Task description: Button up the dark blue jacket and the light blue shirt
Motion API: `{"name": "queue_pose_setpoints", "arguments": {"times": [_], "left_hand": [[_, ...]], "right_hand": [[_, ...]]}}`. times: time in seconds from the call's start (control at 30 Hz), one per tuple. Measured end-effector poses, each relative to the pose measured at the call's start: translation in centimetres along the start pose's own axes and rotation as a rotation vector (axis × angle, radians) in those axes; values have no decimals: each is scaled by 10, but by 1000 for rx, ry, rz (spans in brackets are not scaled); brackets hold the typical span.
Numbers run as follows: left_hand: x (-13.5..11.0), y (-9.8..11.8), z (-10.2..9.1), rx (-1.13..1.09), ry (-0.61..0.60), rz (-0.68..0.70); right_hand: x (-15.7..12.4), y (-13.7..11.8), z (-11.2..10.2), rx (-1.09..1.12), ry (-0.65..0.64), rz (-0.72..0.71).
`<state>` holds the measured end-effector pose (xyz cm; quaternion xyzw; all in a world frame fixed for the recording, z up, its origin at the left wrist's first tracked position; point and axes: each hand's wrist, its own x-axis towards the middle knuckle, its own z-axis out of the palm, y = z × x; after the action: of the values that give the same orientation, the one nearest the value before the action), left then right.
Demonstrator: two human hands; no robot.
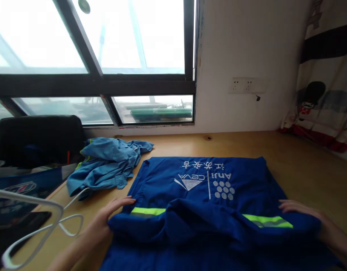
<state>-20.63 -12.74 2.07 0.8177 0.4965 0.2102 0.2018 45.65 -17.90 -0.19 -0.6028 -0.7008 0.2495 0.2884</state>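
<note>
Slim-fingered and bare from left hand (pixel 113 207) to forearm (pixel 84 241) at the blue garment's (pixel 159 180) left edge; bare likewise at right hand (pixel 304 209) and wrist (pixel 328 227), by its right edge.

Head view, single: worn on your head, at your side of the worktop (pixel 243 145). Facing: forward and down, past the far edge to window (pixel 145 87) and wall (pixel 232 45). Range: near your left hand (pixel 109 212), right hand (pixel 306 212) and blue reflective-striped work garment (pixel 159 180); window farther.
</note>
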Motion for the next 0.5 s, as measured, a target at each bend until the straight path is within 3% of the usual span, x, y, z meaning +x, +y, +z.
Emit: {"name": "queue_pose_setpoints", "arguments": {"times": [0.07,0.2,0.27,0.37,0.43,0.5], "left_hand": [[-9,6,-2,200,30,111],[-10,15,-1,434,-30,326],[-7,20,-4,469,18,380],[-8,33,-21,465,214,405],[-17,41,-31,456,324,419],[-32,45,-32,454,342,441]], "right_hand": [[-10,2,2,-233,-110,-158],[-10,-8,11,-413,-120,-314],[-4,-19,7,-381,-116,-326],[-1,-33,-18,-301,-54,-274],[-6,-33,-36,-270,-18,-251],[-16,-25,-42,-250,-21,-243]]}}
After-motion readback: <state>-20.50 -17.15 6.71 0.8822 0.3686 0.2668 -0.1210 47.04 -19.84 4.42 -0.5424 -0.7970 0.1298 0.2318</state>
